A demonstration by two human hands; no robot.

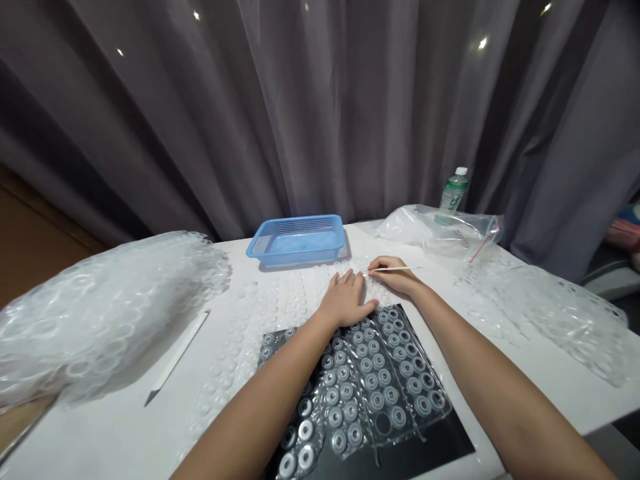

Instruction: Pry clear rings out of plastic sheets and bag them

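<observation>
My left hand (346, 300) lies flat with its fingers spread, pressing on clear plastic sheets at the far edge of a black board (443, 443). Beside it, my right hand (393, 275) pinches a thin white stick (407, 268), whose tip is too small to make out. Strips of clear plastic (373, 363) with rows of round, ring-like shapes cover much of the board under my forearms. More translucent strips (280, 297) spread over the white table beyond and to the left of the board.
A blue basket (295, 257) stands at the back. At left are a large bundle of clear ringed plastic (110, 307) and a white-handled blade (177, 357). To the right lie a clear bag (425, 227), a bottle (453, 193) and punched plastic sheets (565, 313).
</observation>
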